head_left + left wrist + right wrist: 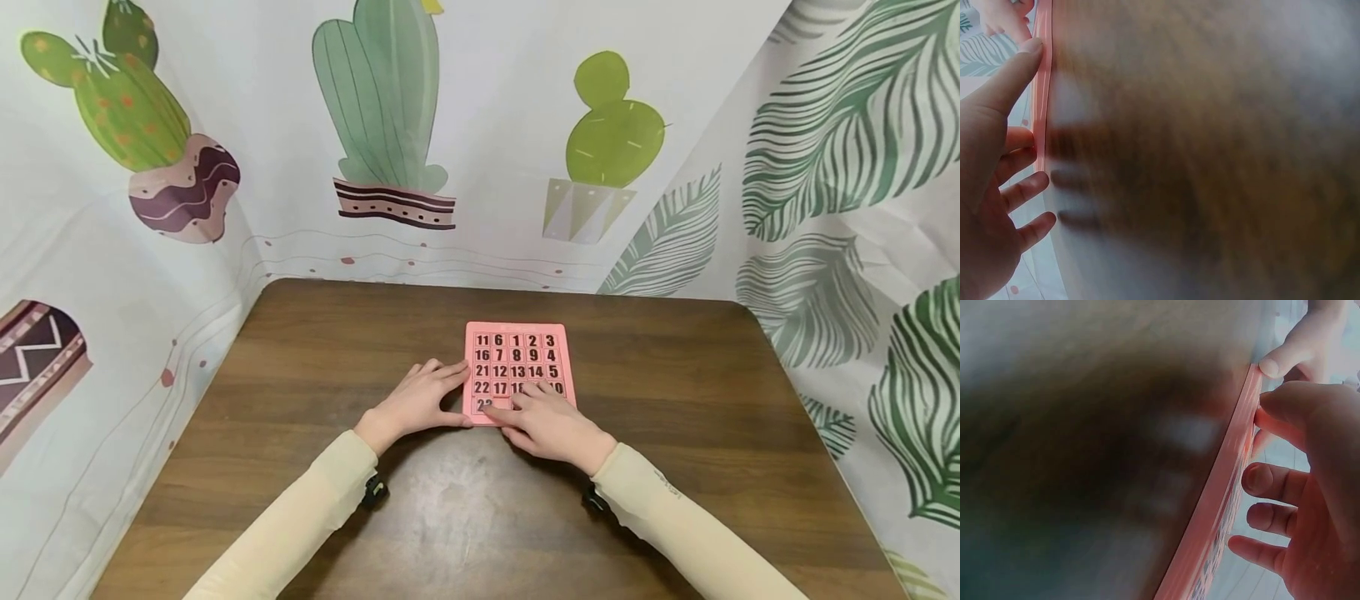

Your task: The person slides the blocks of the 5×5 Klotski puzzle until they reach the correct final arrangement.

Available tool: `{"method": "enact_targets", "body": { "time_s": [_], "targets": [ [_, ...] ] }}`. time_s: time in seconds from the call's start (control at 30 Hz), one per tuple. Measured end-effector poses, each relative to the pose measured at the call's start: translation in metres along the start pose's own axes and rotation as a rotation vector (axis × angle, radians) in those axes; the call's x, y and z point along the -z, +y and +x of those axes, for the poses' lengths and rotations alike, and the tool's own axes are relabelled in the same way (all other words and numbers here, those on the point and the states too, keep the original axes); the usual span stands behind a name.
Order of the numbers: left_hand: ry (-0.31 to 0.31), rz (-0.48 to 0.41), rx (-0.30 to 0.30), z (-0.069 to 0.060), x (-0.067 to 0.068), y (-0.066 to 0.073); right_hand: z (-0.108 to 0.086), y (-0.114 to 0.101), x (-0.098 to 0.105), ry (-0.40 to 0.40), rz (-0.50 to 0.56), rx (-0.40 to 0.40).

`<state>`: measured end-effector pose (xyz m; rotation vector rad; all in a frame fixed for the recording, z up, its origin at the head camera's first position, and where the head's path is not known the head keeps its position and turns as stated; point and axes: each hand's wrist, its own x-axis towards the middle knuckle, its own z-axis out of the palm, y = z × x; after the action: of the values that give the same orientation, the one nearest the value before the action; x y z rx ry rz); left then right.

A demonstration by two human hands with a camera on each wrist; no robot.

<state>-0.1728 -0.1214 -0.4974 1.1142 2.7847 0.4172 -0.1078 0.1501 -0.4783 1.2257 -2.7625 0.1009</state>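
A pink sliding number puzzle (517,327) with black numerals lies flat on the table. My left hand (412,402) steadies its left side, the fingers against the edge and the thumb by the near left corner. In the left wrist view that thumb (1013,78) touches the pink edge, fingers spread below it. Over the lower right part is my right hand (551,423), its index finger stretched to the tile marked 23 (482,405) at the near left corner. Its other fingers hover over or rest on the board, hiding several lower tiles; which, I cannot tell.
The brown wooden table (337,333) extends around the puzzle on all sides. Behind it hangs a white cloth (495,167) printed with cacti, and a leaf-patterned cloth (825,200) hangs at the right.
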Motion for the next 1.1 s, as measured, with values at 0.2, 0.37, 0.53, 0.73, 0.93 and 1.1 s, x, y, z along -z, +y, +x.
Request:
{"method": "enact_targets", "body": {
  "time_s": [0.2,0.37,0.53,0.73,0.93,1.1],
  "targets": [
    [-0.004,-0.005,0.004,0.000,0.002,0.001,-0.011,0.005,0.001,0.020,0.009,-0.012],
    [0.012,-0.016,0.004,-0.001,0.005,0.002,-0.009,0.002,0.001,0.022,0.024,-0.022],
    [0.012,-0.014,-0.003,-0.001,0.003,0.002,-0.001,-0.003,-0.001,0.046,0.000,-0.004],
    [-0.007,-0.012,0.002,0.000,0.001,0.002,-0.004,-0.001,0.001,0.032,0.022,-0.032],
    [0.000,-0.021,-0.002,-0.001,0.004,0.004,-0.015,0.009,0.000,0.075,0.019,-0.021],
    [0.002,-0.021,0.001,0.000,0.004,0.004,-0.015,0.012,0.000,0.102,0.014,0.003]
  ]
}}
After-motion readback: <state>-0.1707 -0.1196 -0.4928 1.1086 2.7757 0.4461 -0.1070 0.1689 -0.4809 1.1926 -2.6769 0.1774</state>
